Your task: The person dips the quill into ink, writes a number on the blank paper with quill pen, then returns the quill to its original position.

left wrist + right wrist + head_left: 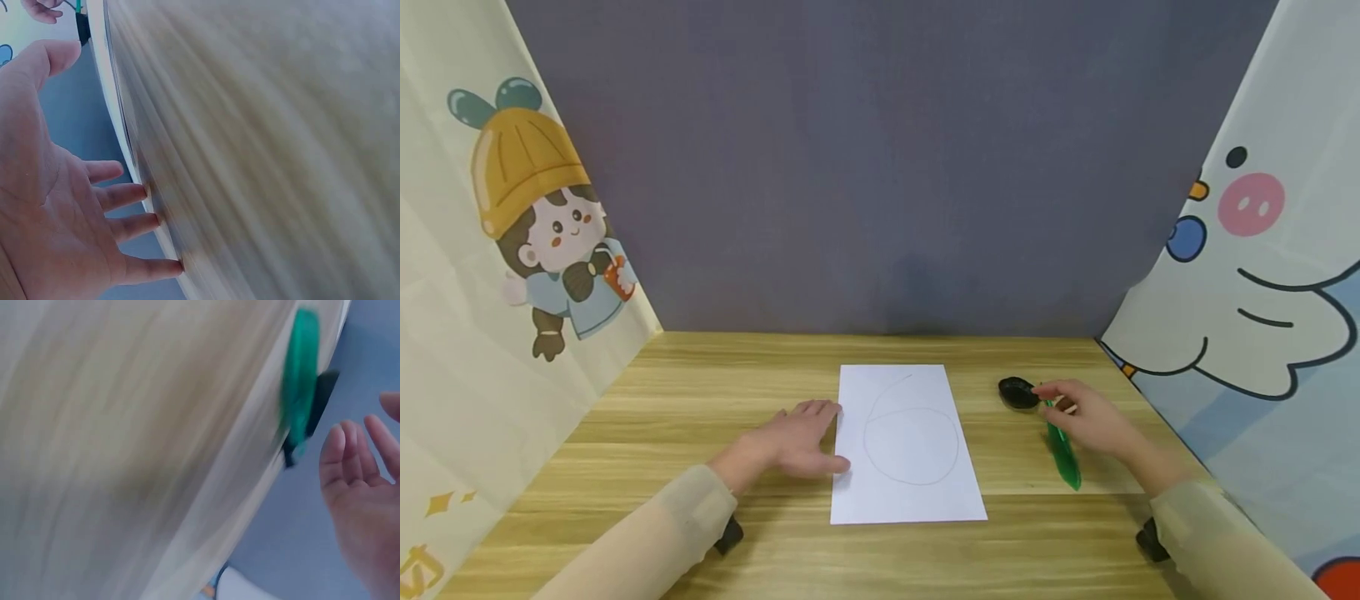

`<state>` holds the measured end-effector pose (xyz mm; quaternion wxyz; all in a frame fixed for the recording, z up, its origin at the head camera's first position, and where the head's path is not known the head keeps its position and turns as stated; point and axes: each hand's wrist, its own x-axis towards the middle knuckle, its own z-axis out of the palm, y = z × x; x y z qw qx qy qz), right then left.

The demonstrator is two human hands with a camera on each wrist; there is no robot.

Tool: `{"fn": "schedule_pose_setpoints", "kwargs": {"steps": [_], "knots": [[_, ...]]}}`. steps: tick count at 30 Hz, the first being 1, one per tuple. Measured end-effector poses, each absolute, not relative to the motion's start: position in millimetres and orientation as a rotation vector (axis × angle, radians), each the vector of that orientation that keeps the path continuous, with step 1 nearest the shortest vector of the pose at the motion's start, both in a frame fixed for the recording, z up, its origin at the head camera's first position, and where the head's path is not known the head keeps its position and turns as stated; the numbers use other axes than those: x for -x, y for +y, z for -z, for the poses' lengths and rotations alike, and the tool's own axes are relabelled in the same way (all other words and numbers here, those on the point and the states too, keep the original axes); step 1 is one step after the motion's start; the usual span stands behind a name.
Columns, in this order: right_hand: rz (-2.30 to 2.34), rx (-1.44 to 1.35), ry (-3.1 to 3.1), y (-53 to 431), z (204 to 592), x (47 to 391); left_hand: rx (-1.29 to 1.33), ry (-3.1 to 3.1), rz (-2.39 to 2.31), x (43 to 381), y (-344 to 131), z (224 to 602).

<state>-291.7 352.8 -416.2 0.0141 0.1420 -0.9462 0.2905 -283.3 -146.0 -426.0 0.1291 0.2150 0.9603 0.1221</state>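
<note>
A white sheet of paper lies on the table with a thin drawn line on it, a loop with a tail like a 6. My left hand rests at the sheet's left edge, fingers extended and thumb on the paper. To the right, my right hand hovers over a long green leaf-shaped thing, its fingers loosely bent. In the right wrist view a gap shows between those fingers and the green thing. Just left of the right fingertips sits a small dark oval dish.
The wood-grain table ends at a grey back panel. Printed cartoon curtains stand at the left and right. A black strap piece shows under the left cuff.
</note>
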Motion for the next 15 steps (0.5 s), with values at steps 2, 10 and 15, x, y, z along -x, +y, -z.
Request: {"fn": "schedule_pose_setpoints", "kwargs": {"steps": [2,10,15], "knots": [[-0.900,-0.473,-2.925,341,415,288,-0.617,2.792,-0.413,284,-148,427],[-0.721,-0.597,-2.899,289,407,264,-0.752,2.958,-0.452,280,-160,428],[-0.473,-0.706,-2.891,269,410,253,-0.789,3.014,-0.456,270,-165,425]]}}
